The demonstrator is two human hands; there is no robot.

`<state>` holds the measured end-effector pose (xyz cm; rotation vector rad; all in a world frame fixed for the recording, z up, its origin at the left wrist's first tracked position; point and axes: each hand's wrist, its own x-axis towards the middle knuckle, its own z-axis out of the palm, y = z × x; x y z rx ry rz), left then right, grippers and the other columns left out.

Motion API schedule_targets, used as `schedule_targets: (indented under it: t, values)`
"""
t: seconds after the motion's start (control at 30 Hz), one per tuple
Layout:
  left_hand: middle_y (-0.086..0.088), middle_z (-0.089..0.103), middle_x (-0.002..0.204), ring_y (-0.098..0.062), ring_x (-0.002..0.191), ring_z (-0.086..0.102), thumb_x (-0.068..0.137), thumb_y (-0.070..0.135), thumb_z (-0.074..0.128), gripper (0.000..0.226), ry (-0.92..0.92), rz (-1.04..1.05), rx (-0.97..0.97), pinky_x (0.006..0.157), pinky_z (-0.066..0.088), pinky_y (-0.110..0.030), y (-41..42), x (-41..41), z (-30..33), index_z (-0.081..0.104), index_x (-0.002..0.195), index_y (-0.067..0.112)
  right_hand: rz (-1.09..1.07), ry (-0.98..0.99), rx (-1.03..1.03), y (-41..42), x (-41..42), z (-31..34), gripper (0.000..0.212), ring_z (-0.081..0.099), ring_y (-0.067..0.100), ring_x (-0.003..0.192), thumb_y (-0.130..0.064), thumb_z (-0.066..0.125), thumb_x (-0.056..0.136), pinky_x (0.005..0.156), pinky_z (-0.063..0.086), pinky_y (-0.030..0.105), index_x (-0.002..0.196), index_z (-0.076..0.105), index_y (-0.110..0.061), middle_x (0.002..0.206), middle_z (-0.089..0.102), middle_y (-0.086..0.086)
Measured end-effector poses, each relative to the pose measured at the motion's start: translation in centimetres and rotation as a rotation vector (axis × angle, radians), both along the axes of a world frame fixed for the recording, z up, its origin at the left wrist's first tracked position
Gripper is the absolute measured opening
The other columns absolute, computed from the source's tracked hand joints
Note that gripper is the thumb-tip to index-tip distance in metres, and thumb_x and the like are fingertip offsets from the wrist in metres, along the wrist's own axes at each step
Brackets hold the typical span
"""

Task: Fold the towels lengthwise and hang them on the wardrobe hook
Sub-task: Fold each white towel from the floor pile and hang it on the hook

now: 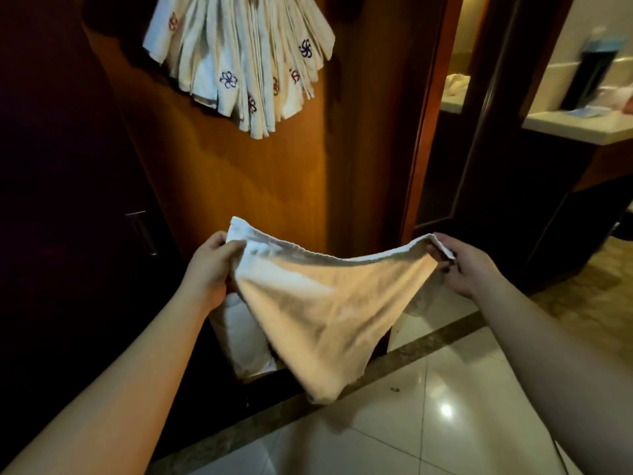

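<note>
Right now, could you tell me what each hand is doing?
Left hand: grips one top corner of the towel.
Right hand: pinches the other top corner.

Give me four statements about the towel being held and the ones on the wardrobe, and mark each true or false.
1. The left hand and the right hand each grip an upper corner of the held towel. True.
2. The held towel lies flat on the tiled floor. False: it hangs in the air between the hands.
3. The hanging towels on the wardrobe door bear embroidered flower marks. True.
4. Only one towel hangs on the wardrobe. False: many hang there, fanned out.
</note>
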<state>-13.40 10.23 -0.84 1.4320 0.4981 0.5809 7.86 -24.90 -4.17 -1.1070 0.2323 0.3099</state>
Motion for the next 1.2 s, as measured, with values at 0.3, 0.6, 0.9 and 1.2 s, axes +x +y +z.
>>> schedule_targets:
  t: [0.3,0.6,0.9,1.2]
  values:
    - [-0.009,0.077,0.091,-0.021,0.077,0.074,0.092,0.011,0.064,0.013,-0.058,-0.16,-0.046,0.062,0.058,-0.027,2.4,0.1,1.1,0.069,0.104,0.008,0.134,-0.218,-0.087,-0.8,1.1,0.0,0.033,0.071,0.017,0.099,0.002,0.044,0.099,0.061,0.043,0.023,0.117,0.065,-0.016,0.109,0.074,0.007]
    - [-0.016,0.064,0.106,-0.028,0.098,0.06,0.09,0.028,0.063,0.038,-0.139,-0.097,-0.067,0.083,0.049,-0.035,3.4,-0.3,1.5,0.063,0.116,0.001,0.057,-0.497,-0.559,-0.8,2.1,0.9,0.033,0.075,0.024,0.092,-0.055,0.061,0.091,0.082,0.06,0.045,0.106,0.071,-0.027,0.099,0.077,0.003]
    - [-0.011,0.076,0.095,-0.023,0.083,0.076,0.101,0.026,0.053,0.019,-0.087,-0.1,-0.344,0.067,0.063,-0.038,3.2,-0.4,1.4,0.063,0.104,0.011,0.101,-0.39,-0.332,0.3,1.7,-0.3,0.031,0.074,0.03,0.1,-0.044,0.066,0.091,0.084,0.059,0.044,0.11,0.073,-0.02,0.109,0.076,0.011]
    - [-0.012,0.077,0.086,-0.027,0.074,0.076,0.102,0.027,0.055,0.023,-0.052,-0.012,-0.628,0.07,0.054,-0.046,-3.0,-0.5,-0.3,0.066,0.096,0.007,-0.083,0.173,0.085,4.2,-5.2,-2.5,0.031,0.076,0.023,0.094,-0.03,0.066,0.097,0.079,0.062,0.04,0.12,0.066,-0.009,0.106,0.078,0.006]
